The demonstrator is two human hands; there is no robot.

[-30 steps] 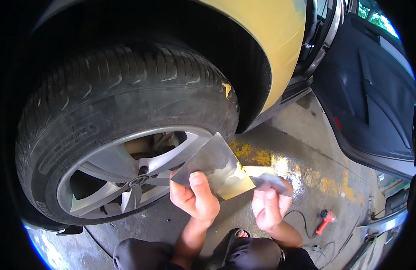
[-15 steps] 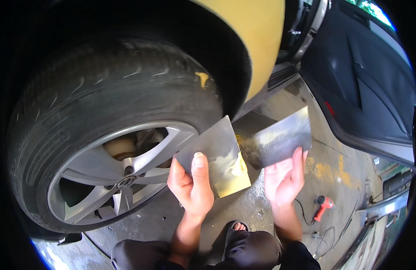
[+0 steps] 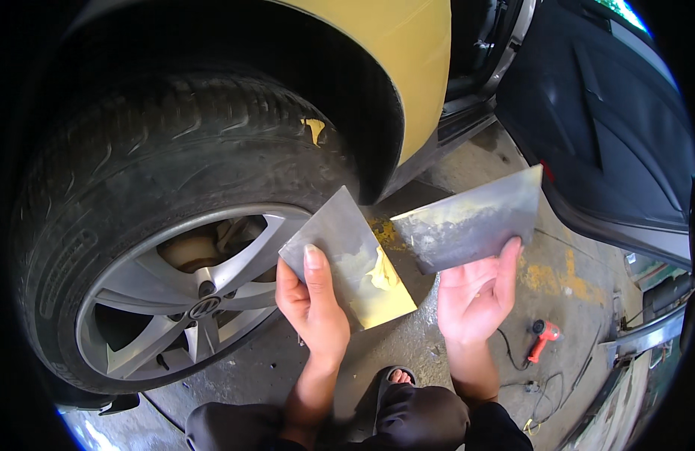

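Between the two hands, a narrow gap parts a pair of flat grey plates, near each other but not touching. The left hand (image 3: 315, 304) grips the left plate (image 3: 338, 239), thumb across its upper face and fingers curled beneath; a raised dab of yellow paste (image 3: 383, 272) lies toward its far right edge, with a thinner coat at the near corner. The right hand (image 3: 479, 297) holds the right plate (image 3: 475, 218) tilted up, thumb on its near face, the other fingers hidden behind it; a pale smear marks this plate. The step in hand looks to be working the paste between the plates. The next move seems to call for a steady left plate and a low, even angle on the right one, so that its edge gathers the dab cleanly. Left of the hands is a wheel (image 3: 183, 282); beyond them, a yellow body panel (image 3: 416, 68); right of them, a red tool (image 3: 541, 342) on the floor (image 3: 407, 353).
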